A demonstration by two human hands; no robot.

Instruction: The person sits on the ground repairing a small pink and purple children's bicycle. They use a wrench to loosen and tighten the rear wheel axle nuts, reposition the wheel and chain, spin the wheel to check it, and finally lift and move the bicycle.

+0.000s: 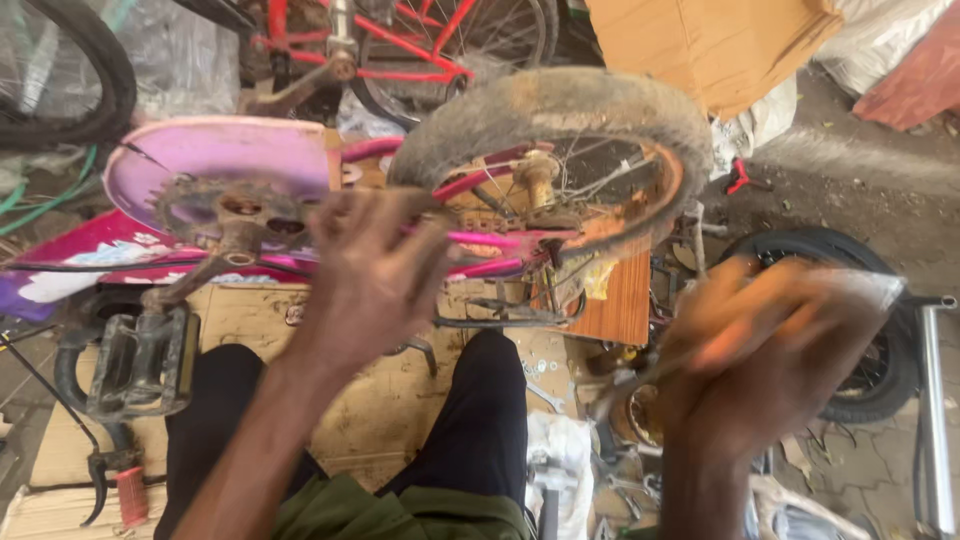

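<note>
Pink bicycle frame (480,240) under spread left hand (375,270); blurred right hand (770,350), grip unclear, below brown cardboard box (710,45).

Left hand (375,275) on pink bike frame (480,240), dusty wheel (560,110), right hand (770,350) blurred

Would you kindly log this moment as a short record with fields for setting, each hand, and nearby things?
Setting: cluttered repair spot, small pink bicycle lying on its side over flattened cardboard
Left hand: fingers spread, at the pink frame beside the dusty rear wheel; grip unclear
Right hand: motion-blurred, raised apart from the bicycle; contents cannot be told
Nearby: black pedal, pink chain guard, red bicycle behind
</note>
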